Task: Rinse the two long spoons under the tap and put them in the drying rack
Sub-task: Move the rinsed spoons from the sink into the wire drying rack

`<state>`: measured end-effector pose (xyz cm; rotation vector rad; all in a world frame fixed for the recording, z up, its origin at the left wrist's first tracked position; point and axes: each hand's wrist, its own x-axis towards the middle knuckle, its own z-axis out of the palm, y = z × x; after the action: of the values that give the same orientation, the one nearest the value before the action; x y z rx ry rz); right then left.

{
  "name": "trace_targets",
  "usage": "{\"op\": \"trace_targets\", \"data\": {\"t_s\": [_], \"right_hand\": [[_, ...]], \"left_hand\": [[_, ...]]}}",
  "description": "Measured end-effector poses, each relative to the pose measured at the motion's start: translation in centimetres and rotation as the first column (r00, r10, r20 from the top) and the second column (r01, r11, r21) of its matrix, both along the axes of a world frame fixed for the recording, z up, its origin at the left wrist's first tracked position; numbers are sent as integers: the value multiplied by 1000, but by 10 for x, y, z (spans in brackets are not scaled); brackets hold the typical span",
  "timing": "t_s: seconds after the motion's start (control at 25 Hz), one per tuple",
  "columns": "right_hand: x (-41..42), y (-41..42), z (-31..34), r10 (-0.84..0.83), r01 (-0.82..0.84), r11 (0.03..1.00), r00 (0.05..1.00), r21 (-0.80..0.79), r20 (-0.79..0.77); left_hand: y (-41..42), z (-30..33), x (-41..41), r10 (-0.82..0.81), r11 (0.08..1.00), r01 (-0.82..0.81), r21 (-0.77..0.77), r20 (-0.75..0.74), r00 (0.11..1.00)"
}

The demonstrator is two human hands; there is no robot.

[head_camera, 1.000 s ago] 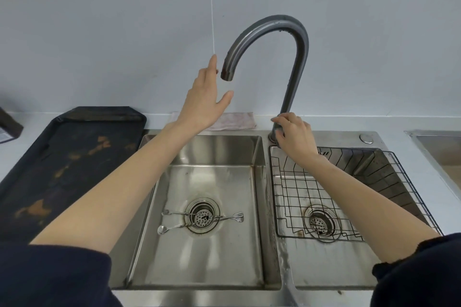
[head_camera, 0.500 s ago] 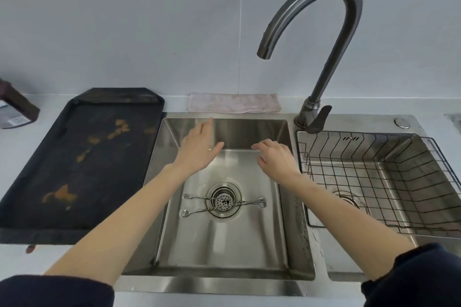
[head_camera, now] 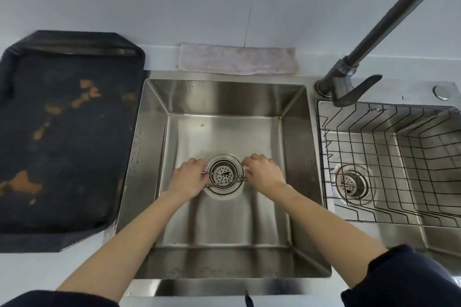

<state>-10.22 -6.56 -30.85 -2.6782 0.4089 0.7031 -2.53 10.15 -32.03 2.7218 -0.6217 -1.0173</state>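
Both long spoons [head_camera: 225,178] lie across the left sink's drain [head_camera: 225,174]; left hand [head_camera: 187,177] and right hand [head_camera: 265,172] curl over their ends, grip unclear. Thin, stiff, likely slippery: pinch the handles

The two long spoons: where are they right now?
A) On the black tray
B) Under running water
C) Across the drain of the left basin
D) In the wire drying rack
C: the spoons lie across the drain, with the left hand and right hand at their ends.
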Motion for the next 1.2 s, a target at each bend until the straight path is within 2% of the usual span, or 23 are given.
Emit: {"op": "trace_targets", "data": {"t_s": [0.2, 0.48, 0.88, 1.2], "right_hand": [[-2, 6, -33, 23, -24, 1000, 993, -5, -116], [2, 10, -67, 46, -51, 998, 986, -30, -159], [-3, 9, -66, 72, -76, 996, 994, -52, -88], [-15, 7, -14, 94, -88, 990, 995, -109, 46]], "left_hand": [[7, -31, -8, -64, 992, 68, 110, -39, 997], [4, -53, -13, -195, 956, 179, 230, 47, 980], [5, -46, -12, -175, 972, 163, 166, 61, 983], [8, 0, -14, -164, 984, 142, 111, 225, 960]]}}
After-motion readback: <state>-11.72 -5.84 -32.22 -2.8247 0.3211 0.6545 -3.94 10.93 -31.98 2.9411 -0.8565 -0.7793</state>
